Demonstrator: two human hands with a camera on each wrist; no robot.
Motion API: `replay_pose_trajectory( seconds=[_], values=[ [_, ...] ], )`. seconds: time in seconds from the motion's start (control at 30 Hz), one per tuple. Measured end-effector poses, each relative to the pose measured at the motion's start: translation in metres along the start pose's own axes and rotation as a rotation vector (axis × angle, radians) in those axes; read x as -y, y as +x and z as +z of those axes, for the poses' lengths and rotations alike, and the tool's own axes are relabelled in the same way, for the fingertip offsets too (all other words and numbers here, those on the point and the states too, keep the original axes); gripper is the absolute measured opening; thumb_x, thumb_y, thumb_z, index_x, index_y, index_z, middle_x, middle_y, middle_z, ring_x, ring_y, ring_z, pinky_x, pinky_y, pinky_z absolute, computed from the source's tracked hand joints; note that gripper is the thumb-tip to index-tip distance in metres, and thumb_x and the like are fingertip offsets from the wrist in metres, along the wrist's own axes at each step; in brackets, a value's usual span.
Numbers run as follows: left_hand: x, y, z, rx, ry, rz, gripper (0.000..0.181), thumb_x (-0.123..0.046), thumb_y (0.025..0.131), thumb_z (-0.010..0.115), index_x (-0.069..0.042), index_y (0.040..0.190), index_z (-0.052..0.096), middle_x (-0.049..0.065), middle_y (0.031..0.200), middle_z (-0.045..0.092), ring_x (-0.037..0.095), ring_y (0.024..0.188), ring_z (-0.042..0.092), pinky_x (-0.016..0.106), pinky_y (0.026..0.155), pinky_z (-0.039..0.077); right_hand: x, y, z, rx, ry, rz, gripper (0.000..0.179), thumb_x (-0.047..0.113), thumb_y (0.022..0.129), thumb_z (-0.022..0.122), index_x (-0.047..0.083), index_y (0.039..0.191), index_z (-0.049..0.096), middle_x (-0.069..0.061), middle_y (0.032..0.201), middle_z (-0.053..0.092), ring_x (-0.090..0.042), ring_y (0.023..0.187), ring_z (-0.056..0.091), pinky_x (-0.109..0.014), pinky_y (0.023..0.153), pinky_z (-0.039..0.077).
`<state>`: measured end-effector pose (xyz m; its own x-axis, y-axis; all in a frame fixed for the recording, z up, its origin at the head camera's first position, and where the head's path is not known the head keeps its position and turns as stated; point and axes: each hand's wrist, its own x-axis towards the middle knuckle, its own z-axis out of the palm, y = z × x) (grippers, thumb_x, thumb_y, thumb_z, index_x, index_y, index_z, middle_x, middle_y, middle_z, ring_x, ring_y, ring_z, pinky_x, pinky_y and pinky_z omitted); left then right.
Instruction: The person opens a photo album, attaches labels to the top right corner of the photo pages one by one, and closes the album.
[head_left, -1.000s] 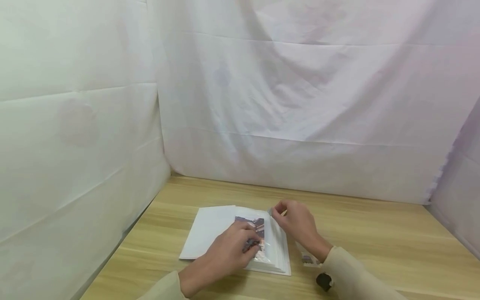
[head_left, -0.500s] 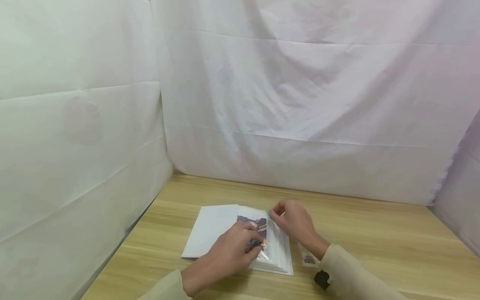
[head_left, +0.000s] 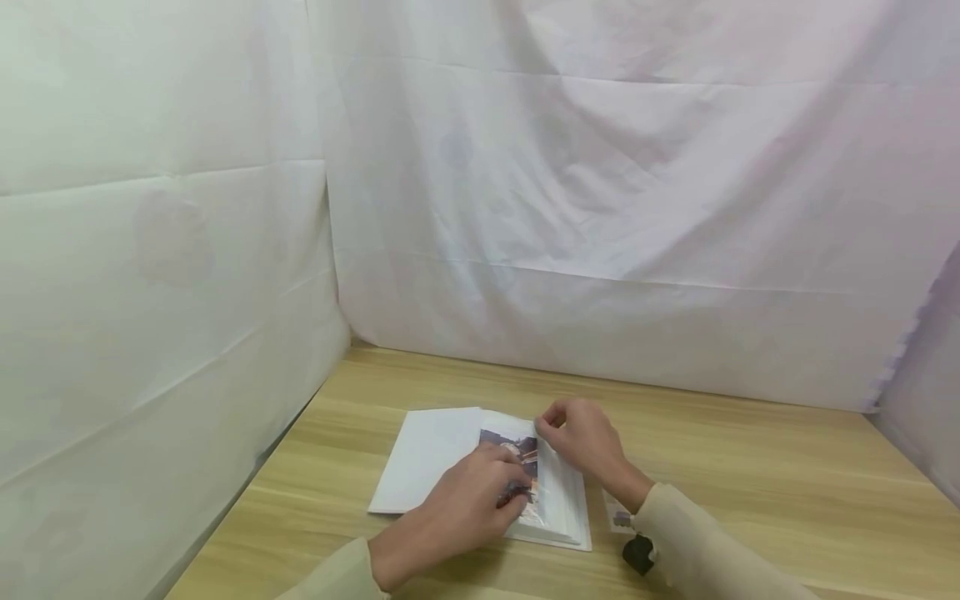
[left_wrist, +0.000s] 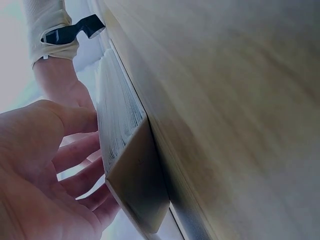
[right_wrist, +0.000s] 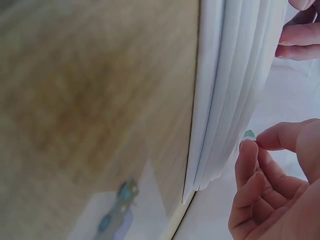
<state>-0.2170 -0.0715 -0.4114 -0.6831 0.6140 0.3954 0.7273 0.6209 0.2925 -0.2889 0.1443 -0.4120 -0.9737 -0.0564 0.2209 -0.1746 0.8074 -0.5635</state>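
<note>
Album point(head_left: 423, 454) open under your relaxed left hand point(head_left: 472, 496), your right hand point(head_left: 585, 437) pinching a greenish bit point(right_wrist: 249, 134), far right corner

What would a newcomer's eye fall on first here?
Most likely the open white album near the front of the wooden table, its dark picture partly covered by the left hand. Next, perhaps, the right hand at the page's far right corner, where the right wrist view shows it pinching a small greenish bit. White cloth hangs behind the table, filling much of the head view.
</note>
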Motion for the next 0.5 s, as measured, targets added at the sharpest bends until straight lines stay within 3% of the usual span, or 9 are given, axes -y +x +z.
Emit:
replay_pose_trajectory(
  seconds=[0.37,0.5],
  values=[
    [-0.0030,0.0010,-0.0009,0.013,0.058,0.005,0.010,-0.016,0.096,0.079,-0.018,0.104,0.085,-0.009,0.109,0.078,0.010,0.107,0.065,0.025,0.096,0.058,0.0020,0.0001,-0.0004,0.041,-0.043,-0.041,0.007,0.025,0.096,0.080,0.020,0.092,0.084,0.007,0.086,0.078,-0.010,0.071,0.059,-0.025,0.051,0.041],
    [-0.0031,0.0005,0.0003,0.012,0.076,0.009,0.009,-0.017,0.096,0.079,-0.018,0.103,0.085,-0.009,0.110,0.078,0.010,0.106,0.064,0.026,0.095,0.058,0.0008,-0.0002,0.0008,0.075,-0.060,-0.077,0.007,0.025,0.096,0.083,0.021,0.091,0.085,0.010,0.083,0.076,-0.008,0.066,0.054,-0.022,0.049,0.036]
  ],
)
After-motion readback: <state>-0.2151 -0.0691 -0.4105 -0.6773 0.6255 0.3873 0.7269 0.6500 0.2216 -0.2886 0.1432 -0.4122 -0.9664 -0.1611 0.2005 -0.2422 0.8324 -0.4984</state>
